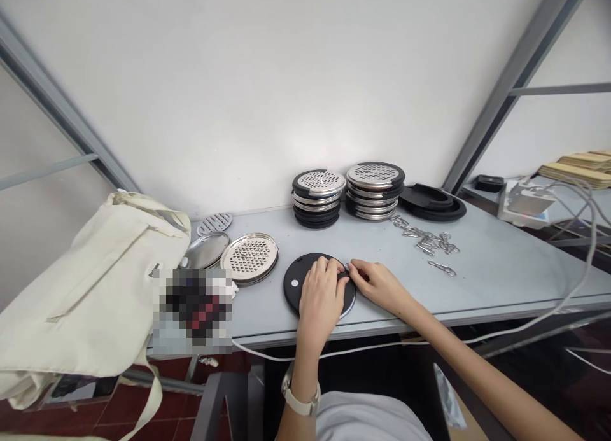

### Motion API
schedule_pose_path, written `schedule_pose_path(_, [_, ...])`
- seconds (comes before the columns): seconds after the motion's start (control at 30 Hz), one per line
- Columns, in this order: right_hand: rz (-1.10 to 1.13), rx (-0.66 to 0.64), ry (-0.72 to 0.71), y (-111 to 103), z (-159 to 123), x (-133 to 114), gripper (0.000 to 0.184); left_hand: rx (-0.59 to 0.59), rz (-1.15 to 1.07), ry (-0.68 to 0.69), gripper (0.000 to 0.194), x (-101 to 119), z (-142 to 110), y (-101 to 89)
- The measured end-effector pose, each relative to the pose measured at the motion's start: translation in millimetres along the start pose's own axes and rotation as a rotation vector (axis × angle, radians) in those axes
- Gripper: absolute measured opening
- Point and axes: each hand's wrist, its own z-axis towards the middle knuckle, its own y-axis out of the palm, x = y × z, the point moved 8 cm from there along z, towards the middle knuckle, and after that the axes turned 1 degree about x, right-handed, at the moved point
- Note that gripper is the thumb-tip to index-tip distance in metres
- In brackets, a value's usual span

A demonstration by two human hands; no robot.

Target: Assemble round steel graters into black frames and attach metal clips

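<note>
A round black disc with a small white hole lies flat near the front of the grey table. My left hand rests on top of it, fingers curled down and pressing it. My right hand sits just right of the disc's far edge, fingertips pinched on a small metal clip against the rim. A wristwatch is on my left wrist.
A perforated steel disc and plain steel lids lie left of the black disc. Two stacks of grater lids and black rings stand at the back. Loose metal clips lie right. A cream bag sits left; cables hang right.
</note>
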Motion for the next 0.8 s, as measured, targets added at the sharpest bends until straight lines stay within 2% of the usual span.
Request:
schedule_pose_path(0.27, [-0.021,-0.035,0.017,1.4,0.4,2.0,0.034,-0.001,0.000,-0.017,0.026,2.4,-2.0,-2.2])
schedule_pose_path(0.8, [0.007,-0.039,0.012,1.6,-0.1,2.5,0.033,-0.006,0.021,-0.006,0.025,3.7,-1.3,-2.1])
